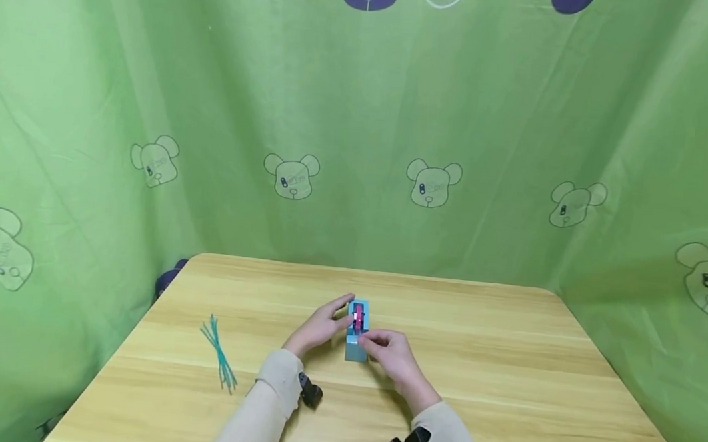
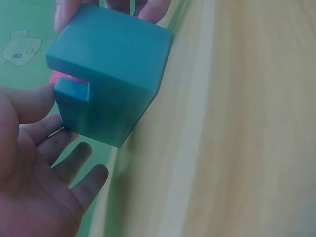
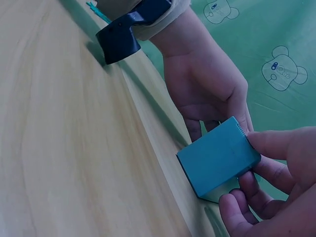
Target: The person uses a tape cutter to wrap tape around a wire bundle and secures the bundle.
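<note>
A blue tape dispenser [image 1: 356, 351] with a bright pink roll core [image 1: 357, 317] stands on the table, its narrow end facing me. My left hand [image 1: 321, 326] lies along its left side, fingers extended. In the left wrist view, that thumb touches the dispenser [image 2: 118, 54] by the side slot while the other fingers spread loosely. From the right, my right hand [image 1: 391, 356] grips the near end. Its thumb [image 3: 271, 143] presses beside the serrated edge [image 3: 240, 129], with the other fingers curled at the side. Whether any tape strip is between them is hidden.
Several thin teal sticks [image 1: 219, 354] lie crossed on the left part of the wooden table [image 1: 503, 362]. A green curtain [image 1: 353, 234] with bear-like prints surrounds the table's back and sides. Black wrist cameras [image 1: 312, 391] sit on both sleeves.
</note>
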Demonstrator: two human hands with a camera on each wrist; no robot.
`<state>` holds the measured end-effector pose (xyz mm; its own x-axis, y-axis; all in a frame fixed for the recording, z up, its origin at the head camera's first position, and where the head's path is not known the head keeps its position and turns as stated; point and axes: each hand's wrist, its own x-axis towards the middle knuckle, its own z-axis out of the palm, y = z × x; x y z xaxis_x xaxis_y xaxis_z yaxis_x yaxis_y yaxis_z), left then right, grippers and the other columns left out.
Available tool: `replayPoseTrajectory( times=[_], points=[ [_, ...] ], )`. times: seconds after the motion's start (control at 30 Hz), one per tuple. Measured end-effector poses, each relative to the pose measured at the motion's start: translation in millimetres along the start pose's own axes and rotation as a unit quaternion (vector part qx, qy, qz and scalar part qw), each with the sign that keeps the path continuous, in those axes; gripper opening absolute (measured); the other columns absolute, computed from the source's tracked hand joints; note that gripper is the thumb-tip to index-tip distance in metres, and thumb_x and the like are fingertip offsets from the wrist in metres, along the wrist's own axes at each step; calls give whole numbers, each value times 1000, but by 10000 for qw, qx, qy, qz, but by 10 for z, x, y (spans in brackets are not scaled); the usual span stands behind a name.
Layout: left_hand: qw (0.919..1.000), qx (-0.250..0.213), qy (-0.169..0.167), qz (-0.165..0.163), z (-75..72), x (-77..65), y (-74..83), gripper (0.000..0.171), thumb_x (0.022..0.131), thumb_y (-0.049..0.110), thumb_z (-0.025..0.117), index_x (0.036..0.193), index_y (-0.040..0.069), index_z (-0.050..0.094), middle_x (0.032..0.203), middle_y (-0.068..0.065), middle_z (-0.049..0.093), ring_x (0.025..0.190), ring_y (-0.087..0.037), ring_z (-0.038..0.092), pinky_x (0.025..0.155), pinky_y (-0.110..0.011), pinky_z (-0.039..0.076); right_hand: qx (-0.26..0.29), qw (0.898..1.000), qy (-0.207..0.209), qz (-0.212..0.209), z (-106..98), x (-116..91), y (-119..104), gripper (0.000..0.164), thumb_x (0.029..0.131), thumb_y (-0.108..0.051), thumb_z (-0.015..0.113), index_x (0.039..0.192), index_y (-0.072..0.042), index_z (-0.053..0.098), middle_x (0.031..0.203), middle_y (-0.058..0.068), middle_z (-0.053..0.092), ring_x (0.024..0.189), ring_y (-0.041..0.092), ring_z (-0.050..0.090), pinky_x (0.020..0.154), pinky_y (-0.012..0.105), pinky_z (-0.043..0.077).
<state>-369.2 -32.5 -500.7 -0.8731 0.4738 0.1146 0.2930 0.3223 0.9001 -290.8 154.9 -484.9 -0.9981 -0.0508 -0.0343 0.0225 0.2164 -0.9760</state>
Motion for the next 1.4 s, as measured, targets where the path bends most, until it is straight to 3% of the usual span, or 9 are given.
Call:
replayPoseTrajectory(
  times=[0.23, 0.57, 0.83, 1.03, 1.27, 1.33, 1.4],
  points=[
    [9998, -175, 5, 106, 9, 22, -18, 59, 101, 30, 56, 154, 20, 34, 156, -11, 35, 140, -37, 34, 111, -57, 26, 373, 9990, 68, 228, 11, 33, -1, 22, 90, -13, 72, 105, 2, 72, 99, 10, 66, 90, 23, 61, 81, 39, 53],
    [9998, -208, 55, -20, 29, 16, -15, 59, 102, 28, 55, 155, 17, 32, 158, -7, 31, 142, -36, 30, 112, -56, 23, 1111, 9917, 229, 610, 60, 26, -48, 24, 89, -11, 72, 107, 6, 70, 100, 7, 66, 81, 19, 56, 71, 31, 47],
    [9995, -313, 51, 3, 39, 18, -56, 59, 102, 27, 55, 155, 14, 32, 157, -8, 33, 141, -36, 31, 113, -55, 23, 1268, 9886, 347, 729, 114, 58, -2, 25, 90, -15, 72, 106, 4, 70, 99, 5, 67, 82, 18, 55, 73, 31, 44],
    [9996, -286, 27, -73, 37, -8, -42, 59, 103, 27, 53, 156, 15, 30, 158, -9, 30, 142, -36, 29, 113, -54, 23, 1221, 9897, 292, 683, 117, 48, -12, 30, 91, -18, 71, 110, 6, 69, 102, 7, 68, 80, 18, 53, 70, 30, 44],
    [9999, -73, 81, -53, 33, 8, -41, 60, 102, 28, 54, 156, 14, 30, 158, -8, 30, 142, -32, 31, 113, -50, 27, 909, 9933, 359, 616, 113, -1, -77, 29, 94, -16, 65, 111, 6, 68, 77, 3, 60, 52, 10, 38, 47, 23, 33],
    [9999, -46, 87, -65, 34, 11, -43, 59, 102, 28, 54, 156, 15, 30, 158, -8, 30, 142, -33, 31, 112, -50, 27, 758, 9943, 425, 617, 121, -17, -89, 28, 94, -18, 65, 110, 5, 68, 80, 5, 61, 53, 10, 37, 50, 24, 33],
    [9999, -8, 94, -80, 37, 11, -48, 59, 102, 27, 54, 156, 15, 31, 158, -8, 30, 141, -33, 32, 112, -50, 28, 605, 9952, 494, 584, 133, -31, -97, 29, 94, -19, 65, 109, 4, 68, 93, 7, 64, 64, 12, 45, 61, 27, 38]
  ],
)
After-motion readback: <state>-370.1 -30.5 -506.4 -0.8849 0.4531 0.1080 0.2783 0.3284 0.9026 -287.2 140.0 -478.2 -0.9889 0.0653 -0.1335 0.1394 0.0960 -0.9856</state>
